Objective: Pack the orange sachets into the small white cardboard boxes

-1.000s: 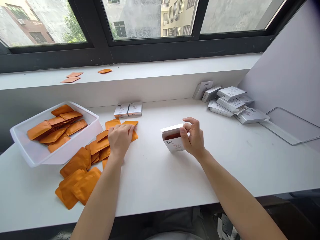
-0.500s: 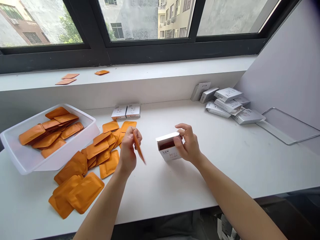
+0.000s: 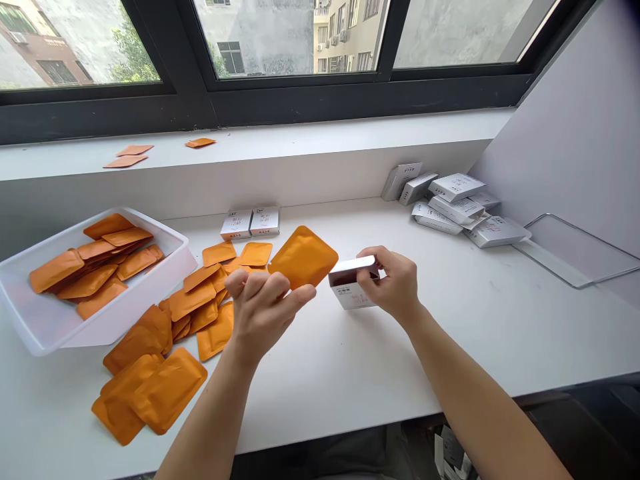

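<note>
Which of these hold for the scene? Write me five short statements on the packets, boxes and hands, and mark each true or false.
1. The left hand holds an orange packet. True.
2. The box in the right hand is closed. False: it is open at the top.
3. Several orange packets lie in the white tub. True.
4. The pile of white boxes is left of the tub. False: it is on the far right of the table.
5. Three packets lie on the windowsill. True.
</note>
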`<state>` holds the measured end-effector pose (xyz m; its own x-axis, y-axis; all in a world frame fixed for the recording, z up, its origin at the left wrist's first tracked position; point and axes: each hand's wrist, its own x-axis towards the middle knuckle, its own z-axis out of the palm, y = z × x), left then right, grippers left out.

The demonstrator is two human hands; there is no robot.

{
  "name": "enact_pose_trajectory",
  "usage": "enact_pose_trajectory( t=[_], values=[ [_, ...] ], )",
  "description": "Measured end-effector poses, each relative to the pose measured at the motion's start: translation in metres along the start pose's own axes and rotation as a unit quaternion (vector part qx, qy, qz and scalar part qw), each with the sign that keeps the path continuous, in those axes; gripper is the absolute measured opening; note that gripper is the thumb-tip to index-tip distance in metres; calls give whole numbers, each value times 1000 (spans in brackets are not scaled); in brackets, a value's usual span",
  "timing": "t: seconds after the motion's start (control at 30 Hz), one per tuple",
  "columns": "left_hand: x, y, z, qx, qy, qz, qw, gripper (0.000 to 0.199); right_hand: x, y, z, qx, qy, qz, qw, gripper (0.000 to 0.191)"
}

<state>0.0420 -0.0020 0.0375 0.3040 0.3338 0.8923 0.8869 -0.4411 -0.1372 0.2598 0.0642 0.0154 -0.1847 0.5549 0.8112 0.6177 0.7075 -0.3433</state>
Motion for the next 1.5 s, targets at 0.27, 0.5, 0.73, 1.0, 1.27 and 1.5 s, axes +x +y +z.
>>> enact_pose_trajectory(
  t=[0.27,0.5,0.73,1.0,1.27,1.5],
  values=[
    [-6,-9,4,-32,-49,-85,995,16,0,-3,1,29,23,-76,996,8],
    [-11,-5,20,-60,-178,-258,948,15,-5,-6,1,69,2,-167,983,14],
    [-16,-6,29,-153,-262,-408,861,13,-7,-6,5,145,6,-199,969,25],
    [-22,-7,33,-144,-361,-387,836,22,-8,-10,8,121,5,-210,970,25],
    [-23,-3,30,3,-517,-287,807,35,-7,-7,7,84,3,-191,978,28],
    [-14,0,24,-86,-554,-334,757,18,-6,-11,7,96,18,-192,976,28]
  ],
)
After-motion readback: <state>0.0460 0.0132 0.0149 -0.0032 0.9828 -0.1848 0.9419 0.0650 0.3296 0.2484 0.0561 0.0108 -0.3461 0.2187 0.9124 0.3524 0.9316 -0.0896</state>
